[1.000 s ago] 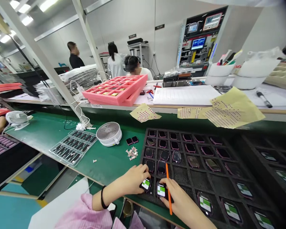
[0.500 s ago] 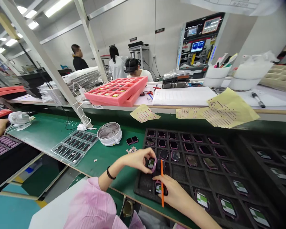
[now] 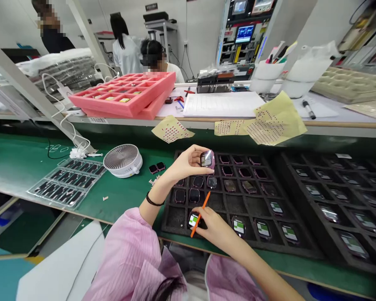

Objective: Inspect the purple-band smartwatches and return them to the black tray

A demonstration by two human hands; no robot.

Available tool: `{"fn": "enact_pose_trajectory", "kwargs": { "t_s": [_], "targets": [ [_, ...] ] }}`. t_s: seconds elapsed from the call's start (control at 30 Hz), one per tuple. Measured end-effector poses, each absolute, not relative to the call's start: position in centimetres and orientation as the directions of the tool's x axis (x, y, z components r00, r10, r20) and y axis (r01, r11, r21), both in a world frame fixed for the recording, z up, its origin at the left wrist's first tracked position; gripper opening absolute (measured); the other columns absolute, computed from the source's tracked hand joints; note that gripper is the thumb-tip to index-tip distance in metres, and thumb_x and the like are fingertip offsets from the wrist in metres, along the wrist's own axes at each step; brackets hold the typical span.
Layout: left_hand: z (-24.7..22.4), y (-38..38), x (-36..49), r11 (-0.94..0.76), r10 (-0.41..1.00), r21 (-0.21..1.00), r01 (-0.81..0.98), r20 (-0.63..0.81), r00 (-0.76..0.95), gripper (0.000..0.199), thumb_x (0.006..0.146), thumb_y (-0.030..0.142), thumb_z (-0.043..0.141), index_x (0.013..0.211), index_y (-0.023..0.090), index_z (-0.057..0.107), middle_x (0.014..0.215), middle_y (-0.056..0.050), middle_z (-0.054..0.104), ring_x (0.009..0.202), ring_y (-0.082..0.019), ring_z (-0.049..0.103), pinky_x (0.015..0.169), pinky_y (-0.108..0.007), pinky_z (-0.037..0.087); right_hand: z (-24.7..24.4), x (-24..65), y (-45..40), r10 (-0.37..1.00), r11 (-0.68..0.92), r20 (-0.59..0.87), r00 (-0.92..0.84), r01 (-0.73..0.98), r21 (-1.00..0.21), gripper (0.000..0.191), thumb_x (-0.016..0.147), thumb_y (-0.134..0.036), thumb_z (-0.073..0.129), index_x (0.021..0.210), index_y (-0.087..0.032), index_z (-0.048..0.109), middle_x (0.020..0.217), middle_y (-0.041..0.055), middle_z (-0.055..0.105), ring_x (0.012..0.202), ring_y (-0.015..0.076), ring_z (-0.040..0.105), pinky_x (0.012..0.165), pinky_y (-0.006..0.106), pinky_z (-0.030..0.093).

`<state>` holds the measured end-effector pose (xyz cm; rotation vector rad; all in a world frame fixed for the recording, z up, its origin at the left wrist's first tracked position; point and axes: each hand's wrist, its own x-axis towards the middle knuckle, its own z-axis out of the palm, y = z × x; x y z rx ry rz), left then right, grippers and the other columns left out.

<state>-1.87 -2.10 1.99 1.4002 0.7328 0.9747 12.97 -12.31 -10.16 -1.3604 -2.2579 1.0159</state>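
My left hand [image 3: 188, 163] is raised over the far part of a black foam tray [image 3: 217, 202]. Between its thumb and fingers is a purple-framed watch body [image 3: 207, 158], its screen catching a glare. In my right hand [image 3: 214, 223] is a thin orange stick [image 3: 203, 205], slanting up and away. The fingertips of that hand are beside another watch body [image 3: 193, 220] with a green-and-white screen, which sits in a front pocket and is partly covered. Other watch bodies lie in the tray, dark-screened ones [image 3: 198, 181] farther back and lit ones [image 3: 238, 225] along the front.
A second black tray [image 3: 319, 202] with lit watch bodies adjoins on the right. Left of the trays are two dark watch bodies [image 3: 157, 167], a white fan [image 3: 123, 161] and a clear sheet of black parts [image 3: 67, 182]. Pink foam trays [image 3: 134, 102] rest on the shelf above; people are behind it.
My left hand has lifted the watch body up and away from the tray's near-left pockets. The orange stick now leans, where before it stood nearly upright in view. The camera view has shifted.
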Motion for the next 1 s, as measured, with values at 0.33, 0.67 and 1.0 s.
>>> {"fn": "enact_pose_trajectory", "kwargs": {
  "t_s": [0.33,0.67,1.0],
  "targets": [
    [1.8,-1.9,-2.1,-0.118,0.887,0.989,-0.087,0.144,0.439,0.054,0.058,0.022,0.085,0.103,0.017,0.056,0.097,-0.005,0.062,0.092,-0.016,0.060,0.083,-0.032,0.049,-10.8,13.4,-11.3,0.864,0.111,-0.107,-0.491,0.394,-0.912,0.020,0.084,-0.020,0.058,0.104,-0.021,0.062,0.095,0.0052,0.067,0.083,0.0183,0.064,0.084,0.037,0.053],
    [1.8,-1.9,-2.4,-0.142,0.901,0.988,-0.066,0.157,0.405,0.056,0.059,0.022,0.085,0.105,0.017,0.054,0.097,-0.005,0.063,0.087,-0.015,0.061,0.077,-0.028,0.049,-11.9,12.9,-12.5,0.856,0.020,-0.128,-0.500,0.278,-0.960,0.036,0.090,-0.044,0.051,0.117,-0.023,0.061,0.091,0.0053,0.070,0.087,0.0220,0.067,0.081,0.037,0.052],
    [1.1,-1.3,-1.9,-0.109,0.923,0.994,-0.022,0.110,0.368,0.061,0.065,0.021,0.081,0.119,0.017,0.053,0.100,-0.006,0.065,0.083,-0.013,0.061,0.071,-0.023,0.046,-9.5,14.2,-11.1,0.874,-0.195,-0.190,-0.447,0.034,-0.980,0.053,0.084,-0.059,0.051,0.115,-0.018,0.062,0.076,0.0045,0.067,0.069,0.0243,0.071,0.065,0.041,0.058]
  ]
}}
